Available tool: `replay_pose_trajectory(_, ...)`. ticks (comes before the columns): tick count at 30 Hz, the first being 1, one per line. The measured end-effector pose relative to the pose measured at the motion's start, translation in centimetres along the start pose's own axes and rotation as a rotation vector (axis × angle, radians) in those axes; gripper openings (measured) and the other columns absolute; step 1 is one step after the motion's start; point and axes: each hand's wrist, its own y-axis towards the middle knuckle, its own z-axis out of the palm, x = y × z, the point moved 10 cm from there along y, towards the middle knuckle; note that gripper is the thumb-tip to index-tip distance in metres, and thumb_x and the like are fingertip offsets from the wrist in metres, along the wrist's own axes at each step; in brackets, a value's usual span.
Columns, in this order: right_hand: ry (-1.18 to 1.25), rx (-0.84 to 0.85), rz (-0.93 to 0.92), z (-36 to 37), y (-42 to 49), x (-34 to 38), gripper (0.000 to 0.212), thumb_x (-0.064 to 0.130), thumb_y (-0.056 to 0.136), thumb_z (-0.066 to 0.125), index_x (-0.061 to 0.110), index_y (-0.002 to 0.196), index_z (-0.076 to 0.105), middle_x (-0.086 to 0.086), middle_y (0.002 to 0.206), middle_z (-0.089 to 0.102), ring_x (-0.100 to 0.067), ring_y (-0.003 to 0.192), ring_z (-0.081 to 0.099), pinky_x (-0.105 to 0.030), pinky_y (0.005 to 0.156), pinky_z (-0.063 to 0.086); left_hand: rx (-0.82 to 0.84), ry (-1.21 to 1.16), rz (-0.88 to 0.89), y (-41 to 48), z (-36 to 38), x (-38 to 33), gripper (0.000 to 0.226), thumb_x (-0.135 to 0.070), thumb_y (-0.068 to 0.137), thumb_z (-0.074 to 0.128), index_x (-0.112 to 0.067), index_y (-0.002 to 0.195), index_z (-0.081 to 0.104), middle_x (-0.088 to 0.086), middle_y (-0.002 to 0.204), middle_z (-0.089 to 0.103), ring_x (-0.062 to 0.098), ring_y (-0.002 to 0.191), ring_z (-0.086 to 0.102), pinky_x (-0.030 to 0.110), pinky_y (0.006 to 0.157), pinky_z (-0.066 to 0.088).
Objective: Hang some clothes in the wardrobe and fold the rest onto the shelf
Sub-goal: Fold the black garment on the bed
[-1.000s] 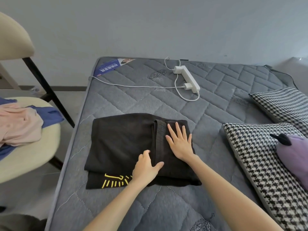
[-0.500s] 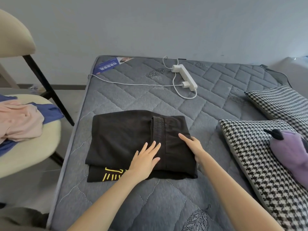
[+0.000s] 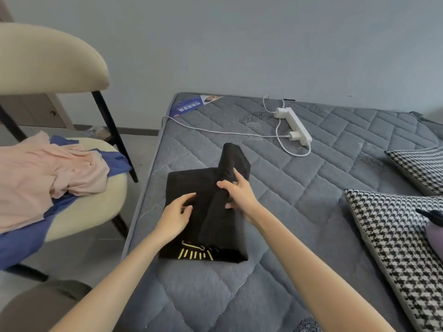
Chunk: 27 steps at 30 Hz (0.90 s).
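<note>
A black garment (image 3: 189, 183) with a yellow print at its near edge lies partly folded on the grey quilted mattress (image 3: 299, 183). My right hand (image 3: 239, 195) grips the garment's right side, which stands lifted and folded over toward the left. My left hand (image 3: 176, 214) rests on the flat left half with its fingers loosely spread. A pink garment (image 3: 48, 173) and a blue garment (image 3: 112, 161) lie heaped on the cream chair (image 3: 96, 212) at the left.
A white power strip (image 3: 297, 125) with plugs and cables lies at the mattress's far end, near a blue leaflet (image 3: 189, 106). Two houndstooth pillows (image 3: 388, 236) and a purple soft toy (image 3: 434, 233) occupy the right side. Grey wall behind.
My right hand has taken hold of the garment's right side and lifted it over toward the left. My left hand stayed on the garment. The camera moved so the chair shows more.
</note>
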Motion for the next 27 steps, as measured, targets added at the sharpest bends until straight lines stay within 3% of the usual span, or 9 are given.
replay_pose_trajectory(2,-0.008,0.138,0.029,4.3,0.4,-0.3,0.056,0.013,0.096,0.053,0.021,0.147,0.033,-0.005,0.081,0.059,-0.015,0.068,0.061,-0.029,0.063,0.059,-0.032,-0.067,-0.127,-0.1,-1.8,2.1,0.036,-0.014,0.1,0.042,-0.015,0.136,0.047,0.008,0.136,0.053,0.026,0.124,0.051,0.034,0.101,0.041)
replay_pose_trajectory(4,-0.153,0.139,-0.028,5.7,1.2,-0.3,0.039,0.013,0.097,0.049,0.018,0.135,0.052,-0.001,0.087,0.067,-0.014,0.08,0.064,-0.03,0.077,0.058,-0.041,-0.135,-0.291,-1.0,-3.0,4.3,0.038,-0.026,0.103,0.035,-0.014,0.137,0.046,0.007,0.14,0.049,0.026,0.128,0.047,0.036,0.103,0.038)
replay_pose_trajectory(7,-0.3,-0.139,-0.18,2.8,1.8,0.0,0.031,0.012,0.095,0.052,0.024,0.123,0.06,0.006,0.097,0.066,-0.011,0.096,0.06,-0.033,0.094,0.051,-0.012,-0.362,-0.48,-2.2,-2.8,5.9,0.049,-0.045,0.101,0.032,-0.014,0.136,0.047,0.004,0.138,0.049,0.025,0.127,0.047,0.036,0.102,0.039)
replay_pose_trajectory(10,-0.369,-0.344,-0.194,-0.9,2.0,-1.1,0.036,0.014,0.095,0.051,0.023,0.13,0.054,-0.004,0.127,0.056,-0.02,0.118,0.051,-0.039,0.104,0.043,0.01,-0.469,-0.57,-2.4,-1.5,6.0,0.053,-0.049,0.097,0.042,-0.014,0.136,0.047,0.004,0.135,0.05,0.026,0.126,0.048,0.035,0.098,0.039)
replay_pose_trajectory(13,-0.424,-0.276,-0.11,-1.6,2.8,-3.8,0.049,0.023,0.097,0.051,0.027,0.144,0.038,-0.008,0.144,0.042,-0.027,0.133,0.037,-0.044,0.112,0.031,-0.024,-0.38,-0.544,-2.1,-0.6,6.0,0.049,-0.042,0.095,0.053,-0.009,0.131,0.05,0.009,0.131,0.055,0.027,0.117,0.054,0.036,0.096,0.045)
replay_pose_trajectory(16,-0.398,-0.132,-0.029,-0.8,3.7,-6.6,0.06,0.03,0.097,0.051,0.036,0.149,0.024,-0.007,0.15,0.033,-0.028,0.137,0.034,-0.048,0.114,0.03,-0.02,-0.328,-0.543,-2.3,-0.4,6.7,0.051,-0.033,0.094,0.057,-0.007,0.136,0.043,0.009,0.137,0.051,0.028,0.122,0.051,0.037,0.099,0.044)
replay_pose_trajectory(22,-0.355,0.031,-0.046,0.9,4.7,-7.0,0.06,0.027,0.097,0.053,0.035,0.15,0.024,-0.002,0.153,0.031,-0.018,0.14,0.03,-0.041,0.116,0.028,0.032,-0.217,-0.477,-3.4,-1.6,7.9,0.034,-0.029,0.097,0.052,-0.008,0.123,0.048,0.003,0.121,0.053,0.022,0.111,0.052,0.025,0.083,0.038)
replay_pose_trajectory(25,-0.376,0.038,-0.069,0.7,5.3,-6.3,0.055,0.029,0.097,0.053,0.034,0.147,0.031,-0.003,0.15,0.035,-0.017,0.134,0.038,-0.036,0.113,0.033,-0.074,0.103,-0.402,-3.5,-2.7,7.5,0.028,-0.03,0.095,0.055,-0.007,0.108,0.045,0.009,0.117,0.052,0.022,0.1,0.051,0.027,0.076,0.038)
replay_pose_trajectory(27,-0.36,-0.013,-0.072,-0.3,6.0,-5.7,0.052,0.031,0.098,0.052,0.031,0.147,0.034,-0.003,0.149,0.037,-0.018,0.135,0.037,-0.035,0.111,0.033,-0.248,0.361,-0.205,-3.3,-3.6,4.7,0.04,-0.032,0.089,0.062,-0.008,0.117,0.045,0.01,0.117,0.047,0.026,0.107,0.048,0.029,0.084,0.039)
